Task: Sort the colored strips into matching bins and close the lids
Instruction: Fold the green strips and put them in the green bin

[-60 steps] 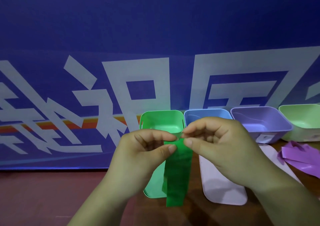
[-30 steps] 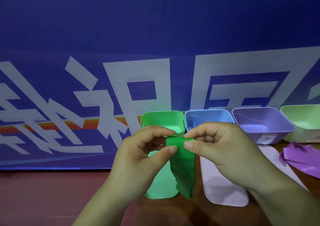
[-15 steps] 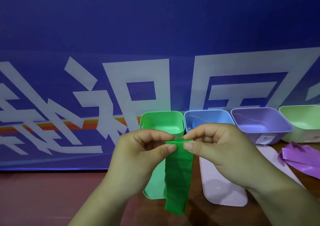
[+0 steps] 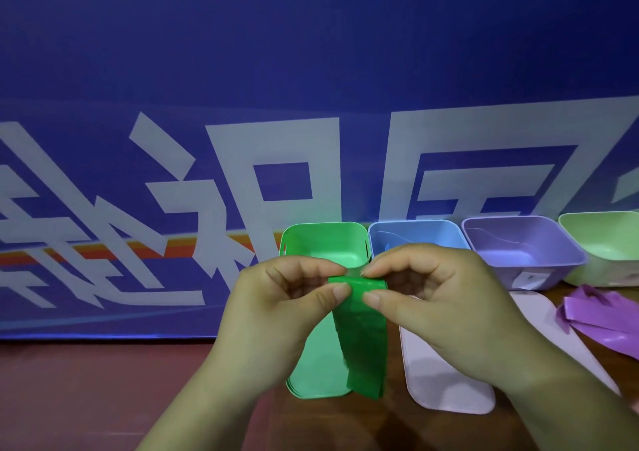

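A green strip (image 4: 363, 340) hangs folded in front of me, its top edge pinched by my left hand (image 4: 276, 315) and my right hand (image 4: 435, 309), thumbs in front and fingers behind. Just beyond my hands stands the open green bin (image 4: 323, 241), with its green lid (image 4: 313, 367) flat on the table below the strip. To the right stand a blue bin (image 4: 415, 236), a purple bin (image 4: 518, 246) and a light green bin (image 4: 605, 239), all open. Purple strips (image 4: 601, 319) lie at the far right.
Two pale pink lids (image 4: 446, 378) (image 4: 539, 315) lie flat on the brown table before the blue and purple bins. A blue banner with white characters (image 4: 242, 174) stands close behind the bins. Bare table stretches to the left.
Both hands have kept pinching the strip's top edge while working it; the hanging part has grown shorter and thicker, its lower end now above the lid's front edge.
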A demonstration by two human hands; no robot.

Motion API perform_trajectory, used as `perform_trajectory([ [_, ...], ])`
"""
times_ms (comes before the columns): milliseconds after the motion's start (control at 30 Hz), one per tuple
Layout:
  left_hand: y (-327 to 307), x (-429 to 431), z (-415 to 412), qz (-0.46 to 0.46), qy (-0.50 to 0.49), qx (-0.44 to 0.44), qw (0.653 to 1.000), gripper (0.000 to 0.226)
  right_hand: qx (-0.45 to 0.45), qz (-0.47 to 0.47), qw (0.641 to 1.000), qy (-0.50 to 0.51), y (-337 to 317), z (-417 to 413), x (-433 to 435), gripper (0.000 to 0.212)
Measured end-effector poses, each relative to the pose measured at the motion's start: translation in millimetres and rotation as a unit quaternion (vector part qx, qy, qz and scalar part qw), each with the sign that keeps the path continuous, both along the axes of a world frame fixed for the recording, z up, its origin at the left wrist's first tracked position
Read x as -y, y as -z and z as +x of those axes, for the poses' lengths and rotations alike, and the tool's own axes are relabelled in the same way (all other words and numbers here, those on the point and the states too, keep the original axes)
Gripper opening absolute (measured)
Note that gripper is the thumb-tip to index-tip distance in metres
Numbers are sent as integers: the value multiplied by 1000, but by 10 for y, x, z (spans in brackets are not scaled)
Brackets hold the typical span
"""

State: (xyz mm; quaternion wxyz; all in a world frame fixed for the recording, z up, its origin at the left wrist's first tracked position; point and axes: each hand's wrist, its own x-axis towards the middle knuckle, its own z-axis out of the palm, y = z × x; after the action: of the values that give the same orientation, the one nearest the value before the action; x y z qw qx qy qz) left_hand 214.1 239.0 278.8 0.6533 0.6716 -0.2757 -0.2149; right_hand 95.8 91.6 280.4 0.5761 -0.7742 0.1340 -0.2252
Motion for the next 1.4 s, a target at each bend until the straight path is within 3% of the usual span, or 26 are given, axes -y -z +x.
perform_trajectory([
  [167, 0, 6, 3, -9, 10, -21, 1000, 19, -14, -19, 1000, 7, -17, 8, 6, 26],
  [667, 91, 36, 2, -57, 49, 15, 997, 21, -49, 70, 996, 17, -19, 42, 73, 13],
  [1000, 41, 41, -22, -20, 33, 22, 999, 22, -91, 140, 986, -4, 25, 25, 97, 7],
  [1400, 21, 52, -18, -24, 19, -49, 998, 21, -23, 19, 1000, 3, 34, -35, 43, 25],
])
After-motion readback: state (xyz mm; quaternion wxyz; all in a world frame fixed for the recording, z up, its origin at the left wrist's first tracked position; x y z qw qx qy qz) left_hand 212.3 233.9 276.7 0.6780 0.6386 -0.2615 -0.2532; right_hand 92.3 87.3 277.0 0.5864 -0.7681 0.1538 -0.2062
